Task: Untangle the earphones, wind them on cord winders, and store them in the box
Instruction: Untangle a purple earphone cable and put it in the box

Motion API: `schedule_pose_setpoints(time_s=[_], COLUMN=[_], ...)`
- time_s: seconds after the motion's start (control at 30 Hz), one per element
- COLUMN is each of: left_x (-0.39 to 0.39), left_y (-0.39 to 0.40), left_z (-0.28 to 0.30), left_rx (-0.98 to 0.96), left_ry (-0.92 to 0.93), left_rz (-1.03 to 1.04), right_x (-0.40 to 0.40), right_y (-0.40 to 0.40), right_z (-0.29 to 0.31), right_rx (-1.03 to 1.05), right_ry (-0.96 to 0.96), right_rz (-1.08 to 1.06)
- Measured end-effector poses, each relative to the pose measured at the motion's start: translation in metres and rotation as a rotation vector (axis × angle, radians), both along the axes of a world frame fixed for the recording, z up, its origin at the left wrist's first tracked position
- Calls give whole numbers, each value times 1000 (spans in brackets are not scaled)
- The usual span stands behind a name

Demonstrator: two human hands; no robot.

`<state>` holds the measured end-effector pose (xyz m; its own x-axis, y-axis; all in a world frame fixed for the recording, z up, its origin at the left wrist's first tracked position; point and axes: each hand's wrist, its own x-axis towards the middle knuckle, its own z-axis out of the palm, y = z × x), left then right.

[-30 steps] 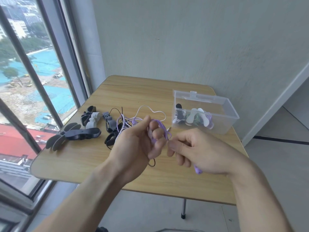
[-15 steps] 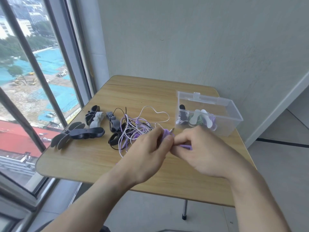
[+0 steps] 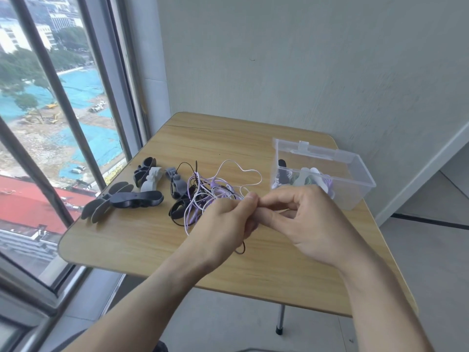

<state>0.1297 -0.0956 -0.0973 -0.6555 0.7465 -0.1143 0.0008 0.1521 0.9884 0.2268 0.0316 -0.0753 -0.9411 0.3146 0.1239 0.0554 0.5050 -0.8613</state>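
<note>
Right now your left hand [image 3: 225, 222] and right hand [image 3: 302, 219] meet fingertip to fingertip above the table [image 3: 142, 240], both pinching something hidden between them; just behind, the earphones [image 3: 215, 194] lie in a loose purple, white and black tangle, left of the box [image 3: 355, 189]

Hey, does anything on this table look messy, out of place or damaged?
Only the purple, white and black earphone cords, knotted in one heap mid-table; a black strand runs under the left hand. The clear plastic box stands upright, open, winders inside. No damage visible.
</note>
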Motion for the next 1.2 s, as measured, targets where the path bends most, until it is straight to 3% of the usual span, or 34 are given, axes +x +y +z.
schedule_pose_setpoints(time_s=[0.2,0.27,0.47,0.7,0.9,1.1,1.2], left_x=[-3,-4,-2,-4,-3,5,2], left_y=[0,1,2,4,7,9,4], left_z=[2,5,6,10,-2,-10,-9], left_rx=[193,209,182,171,211,204,163], left_ry=[-332,-394,-293,-451,-326,-139,60], left_rz=[146,243,464,430,481,268,300], right_x=[-16,-22,-27,-27,-31,-29,-29], right_y=[-22,-30,-41,-49,-50,-26,-18], right_z=[-14,-20,-23,-27,-30,-32,-29], right_rx=[-59,13,169,309,390,181,118], right_ry=[134,182,257,241,222,-106,-77], right_rz=[-48,-90,-182,-171,-289,-426,-419])
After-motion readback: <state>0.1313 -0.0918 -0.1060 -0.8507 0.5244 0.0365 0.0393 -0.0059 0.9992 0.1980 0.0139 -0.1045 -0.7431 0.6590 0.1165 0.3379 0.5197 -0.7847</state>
